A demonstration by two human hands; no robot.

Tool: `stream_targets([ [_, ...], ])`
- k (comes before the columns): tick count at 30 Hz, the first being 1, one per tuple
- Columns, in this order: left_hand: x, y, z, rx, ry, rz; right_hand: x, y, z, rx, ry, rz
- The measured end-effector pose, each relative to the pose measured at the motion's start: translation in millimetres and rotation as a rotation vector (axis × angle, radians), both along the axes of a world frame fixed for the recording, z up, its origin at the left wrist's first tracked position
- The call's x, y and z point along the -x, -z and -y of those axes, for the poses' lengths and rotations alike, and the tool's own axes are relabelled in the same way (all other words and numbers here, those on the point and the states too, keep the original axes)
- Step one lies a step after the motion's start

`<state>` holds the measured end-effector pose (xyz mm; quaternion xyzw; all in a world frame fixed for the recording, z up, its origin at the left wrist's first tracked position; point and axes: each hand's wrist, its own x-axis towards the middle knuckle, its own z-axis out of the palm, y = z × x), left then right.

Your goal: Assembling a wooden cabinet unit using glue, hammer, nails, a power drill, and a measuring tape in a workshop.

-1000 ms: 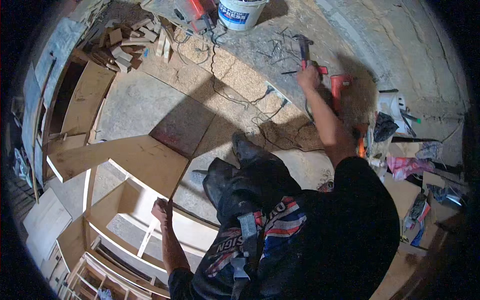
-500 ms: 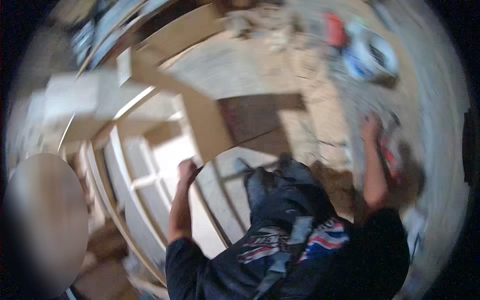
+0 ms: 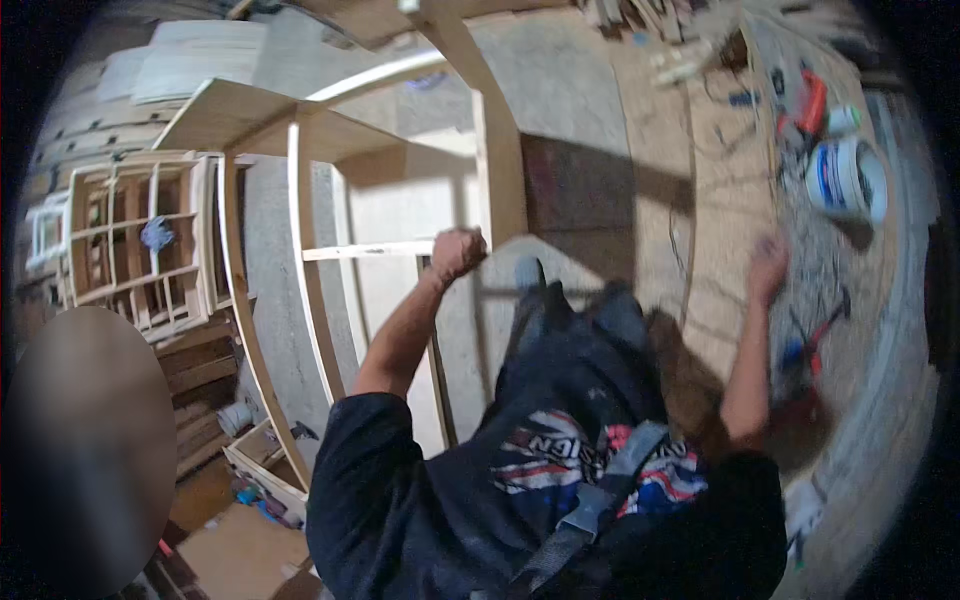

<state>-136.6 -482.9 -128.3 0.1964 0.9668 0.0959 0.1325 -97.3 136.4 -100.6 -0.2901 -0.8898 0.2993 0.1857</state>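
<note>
Left hand (image 3: pixel 460 253) grips a pale wooden frame (image 3: pixel 370 251) of straight, squared bars

Left side: wooden frame (image 3: pixel 503 150), with left hand (image 3: pixel 460 252) at the right end of its crossbar (image 3: pixel 370 251); farther left, a lattice (image 3: pixel 130 224), with sheets (image 3: pixel 200 60) stacked beyond it and a box (image 3: pixel 262 477) on the near side. Right side: right hand (image 3: pixel 768 265), a hammer (image 3: pixel 828 325) to its right and nearer, a bucket (image 3: pixel 848 180) beyond, a power tool (image 3: pixel 812 103) past the bucket. Far end: wood offcuts (image 3: pixel 640 15), left of the power tool.
</note>
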Motion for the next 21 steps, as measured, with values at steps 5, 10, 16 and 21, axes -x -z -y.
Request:
stream_targets([
  [5,4,3,1,0.0,0.047,0.046,-9,46,242,0.966,-0.18,-0.164],
  [10,4,-2,-2,0.03,0.112,0.045,-20,51,392,1.337,-0.181,-0.018],
  [16,5,-4,-4,-0.007,0.091,0.026,-23,47,432,1.325,-0.184,0.077],
  [21,6,-3,-1,-0.002,0.107,0.022,-21,54,436,1.362,-0.152,0.132],
])
